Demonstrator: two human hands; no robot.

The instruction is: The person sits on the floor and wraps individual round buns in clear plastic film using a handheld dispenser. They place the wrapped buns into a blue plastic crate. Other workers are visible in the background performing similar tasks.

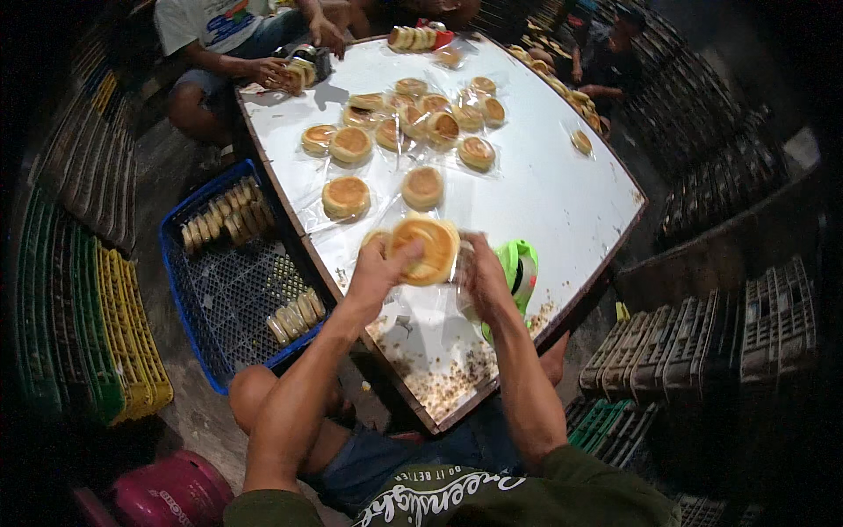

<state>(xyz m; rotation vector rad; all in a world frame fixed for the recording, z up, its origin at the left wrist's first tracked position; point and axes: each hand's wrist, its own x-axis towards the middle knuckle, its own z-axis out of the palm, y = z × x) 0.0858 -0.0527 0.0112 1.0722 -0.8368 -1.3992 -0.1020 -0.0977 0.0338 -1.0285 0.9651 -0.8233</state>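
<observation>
In my left hand (380,271) are round, flat breads (431,253), browned on top, with the thumb pressed across the front one. Part of another bread shows behind, at the left. My right hand (486,273) is at the right side of these breads, its fingers curled on clear plastic (463,296); motion blurs the fingertips. Just beyond the breads, a single round bread (422,188) lies on a clear plastic sheet. To its left is another bread (346,197) on plastic. A bright green tape dispenser (520,270) stands right beside my right hand.
Several breads on plastic (411,122) spread over the white table (553,197), whose near corner is stained. A blue crate (172,263) at left holds wrapped bread rolls (296,316). Across the table, a person's hand (273,74) holds breads by another dispenser (316,59). Stacked crates (658,342) stand right.
</observation>
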